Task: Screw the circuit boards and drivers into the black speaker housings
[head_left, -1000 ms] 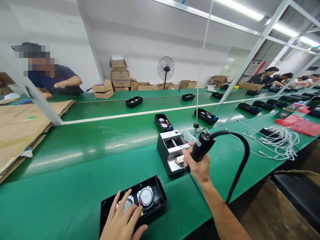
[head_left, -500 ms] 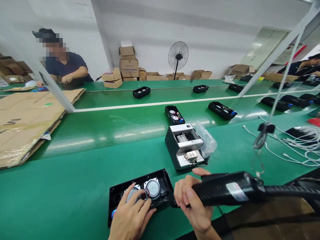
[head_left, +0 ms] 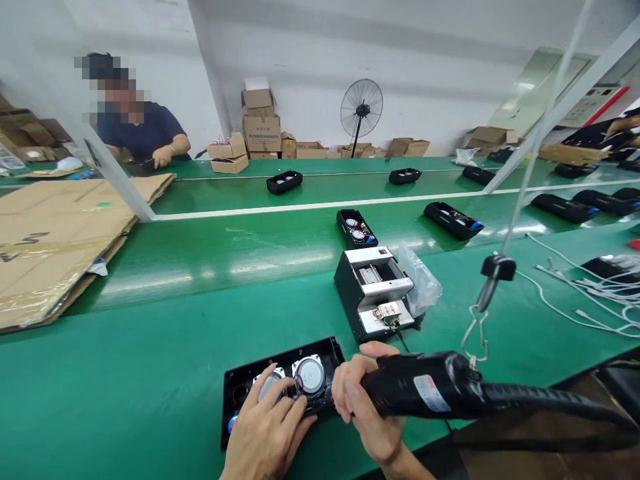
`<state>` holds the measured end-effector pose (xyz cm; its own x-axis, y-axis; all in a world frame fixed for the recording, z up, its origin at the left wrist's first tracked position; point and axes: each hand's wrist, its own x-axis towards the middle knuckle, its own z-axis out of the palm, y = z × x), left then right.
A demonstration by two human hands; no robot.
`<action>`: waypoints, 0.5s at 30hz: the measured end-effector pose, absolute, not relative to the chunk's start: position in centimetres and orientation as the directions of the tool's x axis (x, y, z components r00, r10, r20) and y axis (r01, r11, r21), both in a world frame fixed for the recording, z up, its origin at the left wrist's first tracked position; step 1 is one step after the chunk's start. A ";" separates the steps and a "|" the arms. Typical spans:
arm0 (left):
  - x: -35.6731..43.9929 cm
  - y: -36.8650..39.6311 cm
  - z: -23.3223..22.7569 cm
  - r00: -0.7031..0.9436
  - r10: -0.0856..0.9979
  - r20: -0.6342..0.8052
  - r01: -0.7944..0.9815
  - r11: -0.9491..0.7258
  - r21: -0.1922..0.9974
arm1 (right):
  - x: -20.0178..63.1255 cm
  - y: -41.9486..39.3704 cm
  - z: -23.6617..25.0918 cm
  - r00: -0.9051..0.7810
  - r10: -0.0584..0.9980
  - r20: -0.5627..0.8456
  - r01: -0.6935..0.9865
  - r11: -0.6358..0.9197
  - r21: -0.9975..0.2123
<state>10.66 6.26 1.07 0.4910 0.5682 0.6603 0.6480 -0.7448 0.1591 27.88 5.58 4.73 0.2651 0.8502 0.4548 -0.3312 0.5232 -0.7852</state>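
Note:
A black speaker housing (head_left: 260, 357) lies open side up on the green bench in front of me. Two round speaker drivers, one of them a silver driver (head_left: 309, 375), sit inside it, with thin wires between them and a blue part (head_left: 233, 424) at the left end. My left hand (head_left: 267, 427) grips the housing's near side, fingers curled over the left driver and the wires. My right hand (head_left: 367, 403) is wrapped around a black-taped electric screwdriver (head_left: 410, 387), held tilted at the housing's right end. Its tip is hidden behind my fingers.
A silver-and-black machine (head_left: 375, 293) stands just beyond the housing, a plastic bag (head_left: 420, 283) beside it. The screwdriver hangs from a hook (head_left: 475, 333). White cables (head_left: 595, 293) lie right, flattened cardboard (head_left: 65, 247) left. More housings (head_left: 454, 221) sit on the line; a co-worker (head_left: 143, 133) is opposite.
My right hand has brought the screwdriver left, closer over the housing's right end. The hanging hook has swung left with it. My left hand keeps its place on the housing.

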 end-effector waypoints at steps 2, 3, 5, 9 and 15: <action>10.7 6.2 1.1 0.488 0.568 0.663 0.645 -0.747 0.165 | 27.8 5.6 4.6 0.263 0.849 0.459 -0.331 0.526 -0.784; 10.7 6.2 1.1 0.484 0.569 0.665 0.644 -0.746 0.169 | 27.7 5.7 4.6 0.266 0.848 0.458 -0.329 0.526 -0.784; 10.7 6.2 1.2 0.477 0.573 0.666 0.644 -0.744 0.178 | 27.8 5.9 5.1 0.269 0.849 0.454 -0.332 0.525 -0.784; 10.8 6.2 1.6 0.456 0.580 0.675 0.647 -0.737 0.196 | 28.4 5.9 7.3 0.321 0.827 0.461 -0.357 0.557 -0.750; 10.7 6.3 2.7 0.431 0.562 0.706 0.570 -0.776 0.270 | 29.1 4.6 9.3 0.386 0.802 0.456 -0.384 0.589 -0.711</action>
